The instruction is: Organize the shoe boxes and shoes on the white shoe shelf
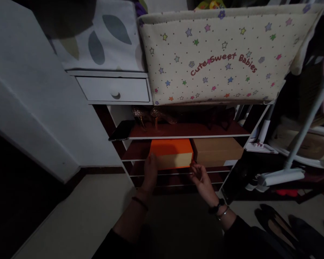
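Observation:
An orange box (pixel 172 145) with a cream front panel sits on a middle shelf of the rack, its front end jutting out past the shelf edge. My left hand (pixel 150 171) presses along the box's left side, its fingertips partly hidden. At the lower right front corner, the bent fingers and thumb of my right hand (pixel 202 177) hold the box. Right beside it stands a brown cardboard box (pixel 217 149) on the same shelf.
Glittery high heels (pixel 155 113) and a dark flat object (pixel 122 130) occupy the shelf above. Over it are a white drawer (pixel 113 90) and a star-print fabric bin (pixel 218 54). A long-handled roller mop (pixel 283 176) and black shoes (pixel 277 225) are at right.

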{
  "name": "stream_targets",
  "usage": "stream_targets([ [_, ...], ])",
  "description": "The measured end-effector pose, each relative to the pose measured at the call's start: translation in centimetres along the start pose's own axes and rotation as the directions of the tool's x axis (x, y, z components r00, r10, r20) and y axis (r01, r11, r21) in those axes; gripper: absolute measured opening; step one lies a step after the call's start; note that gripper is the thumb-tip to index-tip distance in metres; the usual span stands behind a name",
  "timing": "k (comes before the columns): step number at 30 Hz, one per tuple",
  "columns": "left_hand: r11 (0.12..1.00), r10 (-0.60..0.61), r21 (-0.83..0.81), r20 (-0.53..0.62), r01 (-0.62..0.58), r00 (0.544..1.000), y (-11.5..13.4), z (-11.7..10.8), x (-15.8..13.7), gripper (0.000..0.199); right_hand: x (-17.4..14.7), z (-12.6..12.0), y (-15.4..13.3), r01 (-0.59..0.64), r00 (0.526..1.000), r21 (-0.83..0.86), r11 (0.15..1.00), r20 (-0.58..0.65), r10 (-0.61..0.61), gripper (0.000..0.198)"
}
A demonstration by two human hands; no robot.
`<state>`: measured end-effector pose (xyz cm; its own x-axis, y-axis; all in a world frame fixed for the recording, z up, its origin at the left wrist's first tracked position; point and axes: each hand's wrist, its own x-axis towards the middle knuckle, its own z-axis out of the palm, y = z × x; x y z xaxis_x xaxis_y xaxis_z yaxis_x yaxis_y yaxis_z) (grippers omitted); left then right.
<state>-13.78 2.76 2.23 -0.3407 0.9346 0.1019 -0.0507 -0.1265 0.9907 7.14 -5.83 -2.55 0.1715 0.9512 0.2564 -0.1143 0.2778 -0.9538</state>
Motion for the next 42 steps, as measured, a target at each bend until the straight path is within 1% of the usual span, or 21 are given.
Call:
stream_targets([
  [2,0.999,0.032,-0.009,0.015,-0.032,0.999,0.0,0.5,0.2,0.072,0.0,-0.3,-0.6,-0.009,0.998,-0.074,0.997,0.063,0.013,0.034],
  [4,0.999,0.028,-0.029,0.005,-0.028,1.0,0.1,0.8,0.4,0.072,0.0,-0.9,-1.6,0.022,0.995,-0.177,0.984,0.096,-0.005,0.026],
  [6,0.999,-0.001,-0.05,-0.011,0.0,1.0,0.1,1.0,0.5,0.072,0.4,-2.1,-3.0,0.089,0.996,-0.295,0.951,0.027,-0.084,0.023],
  [7,0.998,-0.01,-0.064,-0.014,0.009,1.0,0.2,1.0,0.5,0.072,0.8,-3.1,-3.7,0.123,0.988,-0.356,0.926,-0.046,-0.149,0.025],
  [8,0.997,-0.011,-0.078,-0.012,0.01,1.0,0.2,1.0,0.5,0.071,1.2,-4.4,-4.4,0.155,0.965,-0.412,0.898,-0.133,-0.228,0.027],
  [10,0.996,-0.005,-0.088,-0.006,0.004,1.0,0.2,0.9,0.5,0.07,2.5,-8.0,-5.5,0.186,0.865,-0.52,0.834,-0.316,-0.39,0.032],
  [11,0.996,-0.005,-0.091,0.0,0.005,1.0,0.2,0.8,0.5,0.07,3.2,-10.0,-5.7,0.191,0.794,-0.59,0.785,-0.377,-0.476,0.038],
  [12,0.996,-0.005,-0.093,0.011,0.006,1.0,0.2,0.8,0.4,0.069,3.9,-12.0,-5.8,0.177,0.727,-0.648,0.741,-0.422,-0.542,0.051],
  [13,0.995,-0.008,-0.096,0.021,0.01,1.0,0.3,0.7,0.4,0.069,4.5,-13.8,-5.6,0.133,0.69,-0.704,0.698,-0.44,-0.575,0.072],
  [14,0.995,-0.011,-0.098,0.027,0.014,1.0,0.3,0.6,0.4,0.069,5.1,-15.3,-5.3,0.089,0.687,-0.721,0.687,-0.455,-0.566,0.091],
  [15,0.995,-0.012,-0.097,0.031,0.015,0.999,0.3,0.6,0.4,0.068,5.5,-16.4,-4.8,0.06,0.712,-0.692,0.72,-0.476,-0.516,0.107],
  [16,0.996,-0.01,-0.092,0.036,0.013,0.999,0.2,0.5,0.4,0.067,5.9,-17.2,-4.2,0.045,0.759,-0.638,0.769,-0.479,-0.442,0.118],
  [18,0.997,-0.001,-0.082,0.039,0.004,0.999,0.1,0.4,0.5,0.066,6.3,-17.5,-3.1,0.052,0.851,-0.495,0.867,-0.432,-0.298,0.122],
  [19,0.997,0.009,-0.081,0.042,-0.006,0.999,-0.1,0.4,0.6,0.066,6.4,-17.2,-2.5,0.065,0.878,-0.442,0.895,-0.401,-0.262,0.119],
  [20,0.996,0.024,-0.086,0.047,-0.02,0.999,-0.3,0.4,0.9,0.065,6.5,-16.8,-2.1,0.081,0.89,-0.416,0.906,-0.378,-0.253,0.114],
  [22,0.994,0.045,-0.102,0.049,-0.04,0.998,-0.7,0.3,1.4,0.064,6.8,-15.8,-1.4,0.093,0.887,-0.422,0.902,-0.377,-0.268,0.106],
  [25,0.995,0.035,-0.099,0.03,-0.032,0.999,-1.2,0.3,2.1,0.06,7.4,-14.7,-0.8,0.095,0.876,-0.434,0.896,-0.392,-0.282,0.101],
  [30,0.996,0.056,-0.078,0.031,-0.053,0.998,-0.5,0.4,1.9,0.059,8.0,-14.3,-0.5,0.12,0.843,-0.43,0.895,-0.431,-0.32,0.099],
  [33,0.996,0.061,-0.066,0.031,-0.059,0.998,-0.6,0.5,1.6,0.062,7.8,-14.4,-0.2,0.111,0.849,-0.436,0.893,-0.426,-0.313,0.095],
  [38,0.998,0.044,-0.039,0.007,-0.043,0.999,-1.8,0.4,2.2,0.072,7.9,-14.8,0.1,0.131,0.864,-0.447,0.885,-0.385,-0.323,0.092],
  [42,0.996,0.048,-0.072,0.027,-0.046,0.998,-1.8,0.5,2.4,0.07,7.8,-14.8,0.0,0.096,0.867,-0.441,0.892,-0.403,-0.293,0.094],
])
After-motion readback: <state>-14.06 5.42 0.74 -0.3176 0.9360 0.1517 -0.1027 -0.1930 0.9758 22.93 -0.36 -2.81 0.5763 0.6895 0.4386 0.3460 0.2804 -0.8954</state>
